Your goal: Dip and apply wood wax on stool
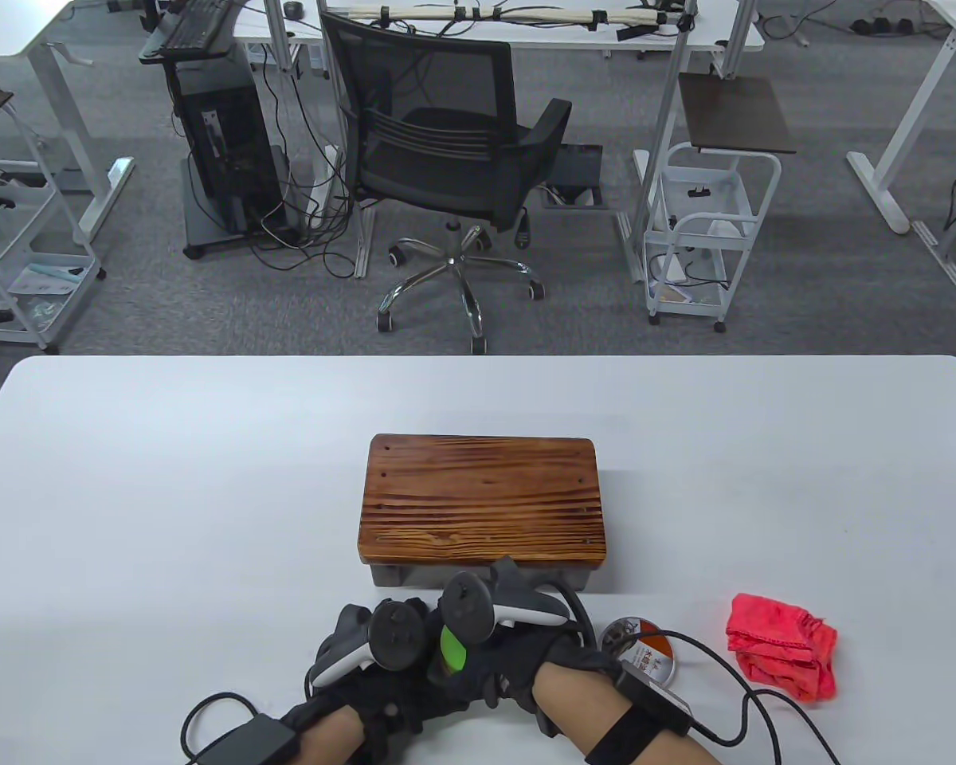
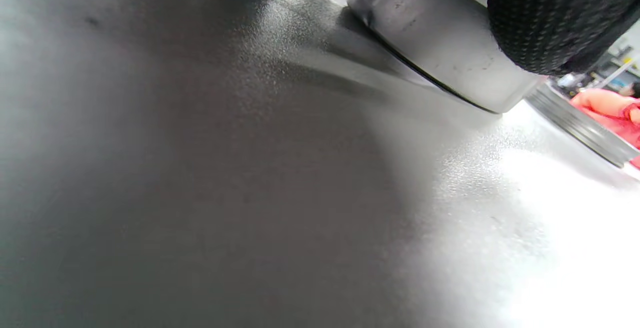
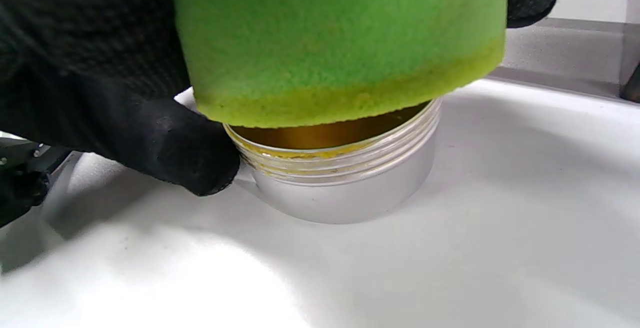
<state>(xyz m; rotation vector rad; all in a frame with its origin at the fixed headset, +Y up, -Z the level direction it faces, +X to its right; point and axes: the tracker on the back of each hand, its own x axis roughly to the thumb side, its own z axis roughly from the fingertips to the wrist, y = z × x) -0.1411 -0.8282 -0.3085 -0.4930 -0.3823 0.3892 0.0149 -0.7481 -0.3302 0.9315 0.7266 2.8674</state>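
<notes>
the dipping step is underway: the right hand [image 1: 518, 645] is gripping a green sponge [image 3: 340, 43] and pressing its edge at the mouth of the open wax tin [image 3: 345, 183], which the left hand [image 1: 374, 661] is steadying, though how its fingers are closing is not showing; next the sponge is needing lifting across to the wooden stool [image 1: 482, 498] standing just beyond the hands. the right wrist view is showing the amber wax inside, while the table view is hiding the tin but showing the lid [image 1: 641, 649] and red cloth [image 1: 781, 645] lying to the right

I see the stool [image 1: 483, 500] mid-table, my two hands [image 1: 382, 669] [image 1: 518, 645] together just before it over the wax tin [image 3: 345, 183], its lid [image 1: 645, 649] right of them, the cloth [image 1: 781, 645] farther right.
</notes>
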